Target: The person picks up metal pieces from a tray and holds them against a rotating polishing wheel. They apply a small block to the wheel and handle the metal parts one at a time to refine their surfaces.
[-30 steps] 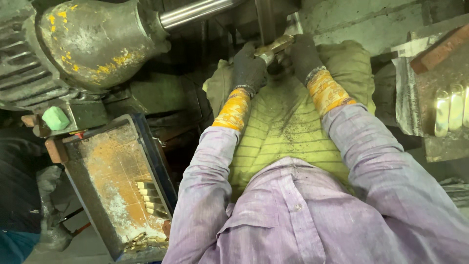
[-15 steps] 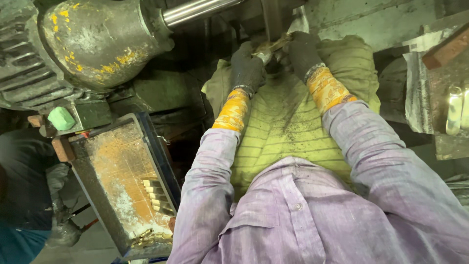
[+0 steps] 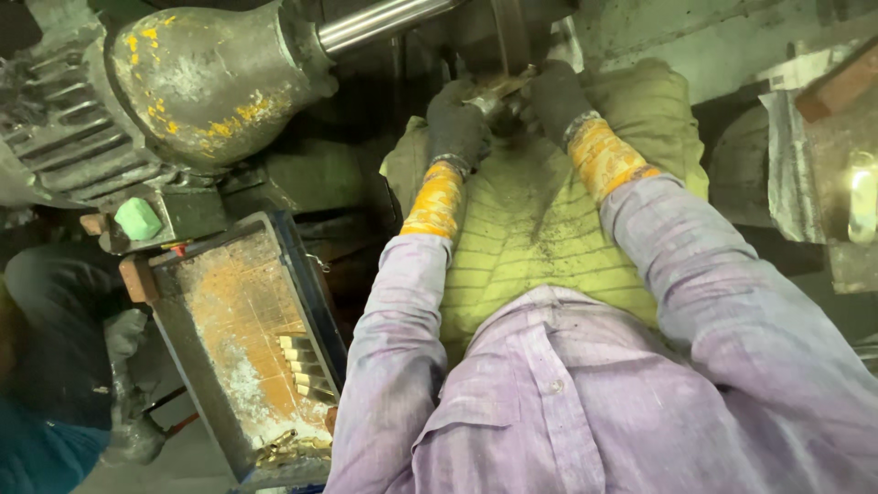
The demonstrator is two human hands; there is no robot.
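Dark gloves cover both hands of the person. The left hand and the right hand meet at a small metal part under the vertical machine spindle, above a yellow-green quilted cloth. Both grips seem clenched on this part, though the view there is dark. At the left stands a rusty tray with small brass pieces, below a grey motor housing.
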